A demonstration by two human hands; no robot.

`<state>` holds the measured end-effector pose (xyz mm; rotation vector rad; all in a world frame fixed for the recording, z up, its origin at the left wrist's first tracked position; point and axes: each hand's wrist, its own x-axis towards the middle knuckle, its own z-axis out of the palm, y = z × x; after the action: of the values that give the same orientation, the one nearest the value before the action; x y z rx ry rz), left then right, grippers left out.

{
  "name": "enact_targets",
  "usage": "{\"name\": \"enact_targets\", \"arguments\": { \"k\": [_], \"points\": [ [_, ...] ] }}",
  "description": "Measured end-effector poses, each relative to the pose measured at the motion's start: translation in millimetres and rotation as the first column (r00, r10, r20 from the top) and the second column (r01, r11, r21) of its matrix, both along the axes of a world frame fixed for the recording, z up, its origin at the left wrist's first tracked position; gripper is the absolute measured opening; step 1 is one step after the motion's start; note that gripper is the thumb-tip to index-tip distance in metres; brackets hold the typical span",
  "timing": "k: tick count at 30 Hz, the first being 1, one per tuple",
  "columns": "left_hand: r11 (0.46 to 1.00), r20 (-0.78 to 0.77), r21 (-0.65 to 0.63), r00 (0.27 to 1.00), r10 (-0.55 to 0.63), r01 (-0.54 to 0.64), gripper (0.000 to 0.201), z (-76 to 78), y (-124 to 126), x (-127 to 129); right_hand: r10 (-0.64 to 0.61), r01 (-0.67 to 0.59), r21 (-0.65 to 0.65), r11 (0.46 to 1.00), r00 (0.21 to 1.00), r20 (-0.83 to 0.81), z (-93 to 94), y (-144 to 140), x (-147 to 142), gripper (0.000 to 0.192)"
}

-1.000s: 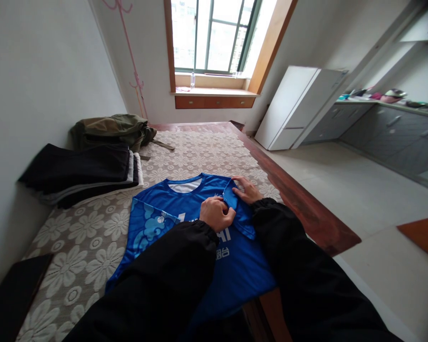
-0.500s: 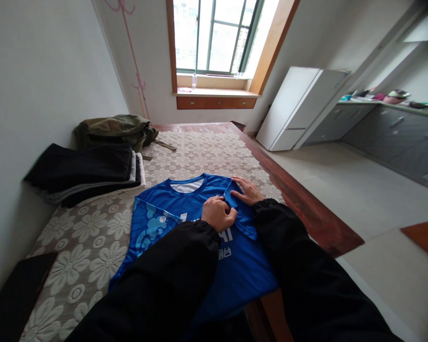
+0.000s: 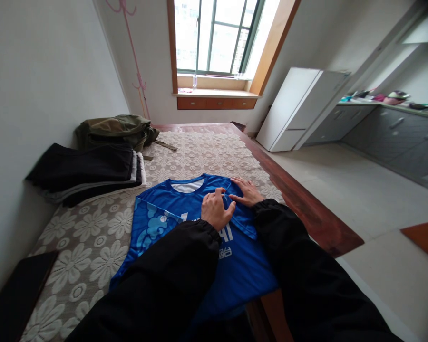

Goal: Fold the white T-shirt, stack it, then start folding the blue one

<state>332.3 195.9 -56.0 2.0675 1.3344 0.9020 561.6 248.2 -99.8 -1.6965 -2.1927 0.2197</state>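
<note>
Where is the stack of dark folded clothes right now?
In the head view, the stack of dark folded clothes sits on the left against the wall, just in front of the olive bag and left of the blue jersey.

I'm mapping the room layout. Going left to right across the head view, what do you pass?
Stack of dark folded clothes → blue shirt → left hand → right hand → white fridge → grey cabinets.
</note>
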Motion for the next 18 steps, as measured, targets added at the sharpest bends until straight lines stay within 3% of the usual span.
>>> {"name": "enact_targets", "arguments": {
  "k": [6, 10, 12, 14, 16, 18],
  "points": [
    [0.994, -0.065, 0.097, 0.997, -0.046, 0.053, 0.046, 0.2, -0.9, -3.0, -0.045, 0.037, -0.061, 0.997, 0.992, -0.12, 5.6, 4.7, 3.2, 0.065],
    [0.951, -0.103, 0.195, 0.969, -0.225, 0.241, 0.03, -2.1, -1.4, -4.1, -0.079, 0.048, -0.1, 0.994, 0.94, -0.333, 28.2, -10.7, 21.6, 0.053],
    [0.888, -0.135, 0.226, 0.915, -0.38, 0.401, 0.028, -4.5, -2.1, -3.9, -0.045, 0.027, -0.054, 0.998, 0.936, -0.348, 40.8, -35.6, 31.3, 0.047],
    [0.783, -0.18, 0.256, 0.824, -0.537, 0.566, 0.029, -6.6, -3.5, -3.3, -0.003, -0.001, -0.013, 1.0, 0.951, -0.309, 48.8, -69.3, 38.3, 0.041],
    [0.671, -0.223, 0.284, 0.728, -0.649, 0.685, 0.029, -7.8, -5.8, -2.7, 0.009, -0.013, -0.011, 1.0, 0.965, -0.261, 49.7, -105.1, 43.1, 0.038],
    [0.6, -0.241, 0.297, 0.666, -0.706, 0.743, 0.029, -8.5, -9.0, -2.1, -0.01, 0.009, -0.006, 1.0, 0.973, -0.231, 44.3, -135.5, 47.2, 0.039]
  ]
}}
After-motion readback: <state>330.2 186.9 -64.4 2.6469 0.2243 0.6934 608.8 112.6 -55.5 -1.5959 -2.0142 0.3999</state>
